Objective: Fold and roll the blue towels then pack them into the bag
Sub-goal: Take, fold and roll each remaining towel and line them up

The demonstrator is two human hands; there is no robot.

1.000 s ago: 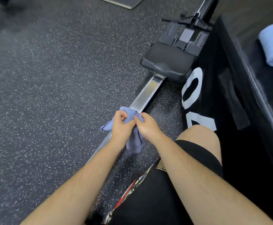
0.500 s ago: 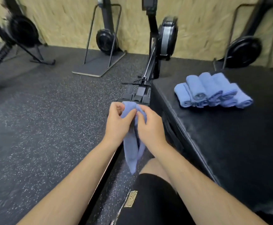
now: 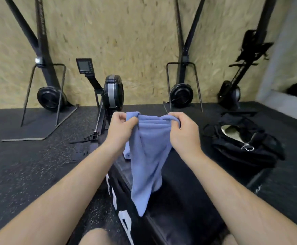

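Towel (image 3: 148, 156) now spread wider; left hand (image 3: 122, 129), right hand (image 3: 183, 131) each pinch top corner; soft, light, limp, best held at corners

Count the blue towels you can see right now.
2. One towel hangs pinched between left hand and right hand; part of another towel shows on the black box below the left wrist. More may hide behind it.
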